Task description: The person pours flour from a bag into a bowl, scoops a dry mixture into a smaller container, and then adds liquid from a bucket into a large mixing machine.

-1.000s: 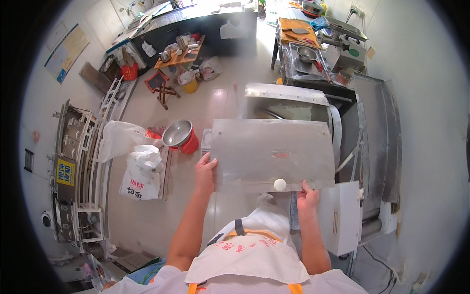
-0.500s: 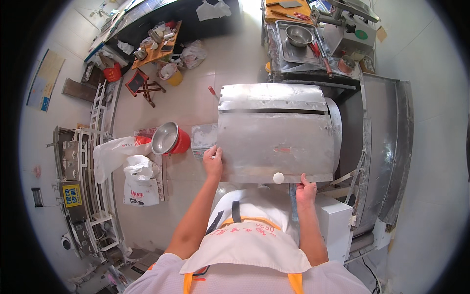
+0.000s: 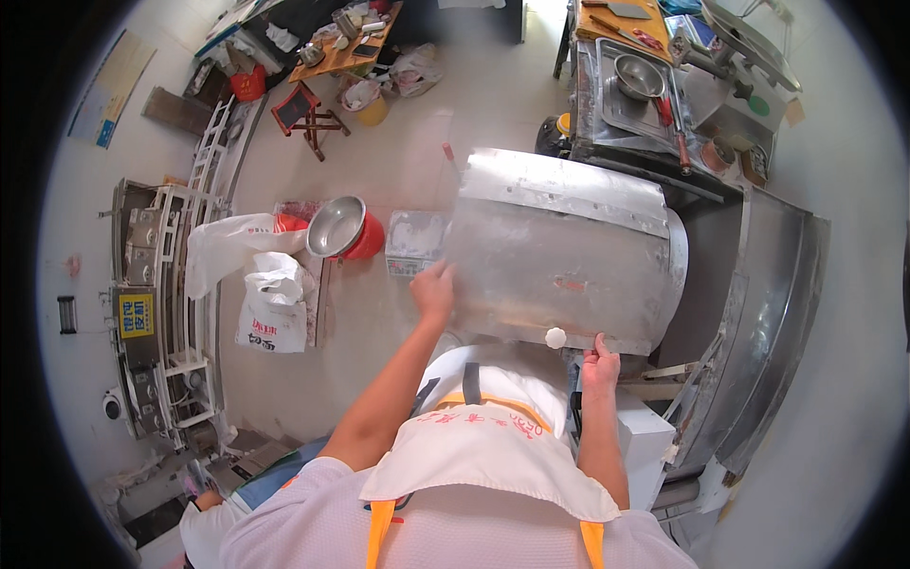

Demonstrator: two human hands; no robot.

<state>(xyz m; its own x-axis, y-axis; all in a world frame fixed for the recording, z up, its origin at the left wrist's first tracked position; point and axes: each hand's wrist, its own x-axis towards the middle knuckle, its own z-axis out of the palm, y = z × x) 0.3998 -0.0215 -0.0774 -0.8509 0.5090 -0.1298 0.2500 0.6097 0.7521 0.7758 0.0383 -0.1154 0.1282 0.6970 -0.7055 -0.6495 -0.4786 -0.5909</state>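
A large floury sheet-metal cover (image 3: 559, 256) lies over the machine in front of me, with a scalloped white knob (image 3: 556, 338) at its near edge. My left hand (image 3: 434, 289) is closed on the cover's left edge, its fingertips partly hidden. At the near edge, right of the knob, my right hand (image 3: 599, 365) grips the cover, thumb up at the rim and the other fingers mostly hidden below. A riveted metal strip (image 3: 569, 190) runs along the cover's far side. Left of it, a red-tipped lever (image 3: 448, 152) sticks out.
A steel bowl (image 3: 336, 228) rests on a red bucket (image 3: 365, 239), near a floury scale (image 3: 415, 237) and white plastic bags (image 3: 273, 308). At the far right, a bench holds a tray (image 3: 616, 109) and a cleaver (image 3: 628, 10). Another person's arm (image 3: 207, 500) shows at lower left.
The view has turned, so the machine sits tilted and farther right. The dark slit between strip and cover no longer shows. Both hands keep hold of the cover. Another person has appeared at lower left.
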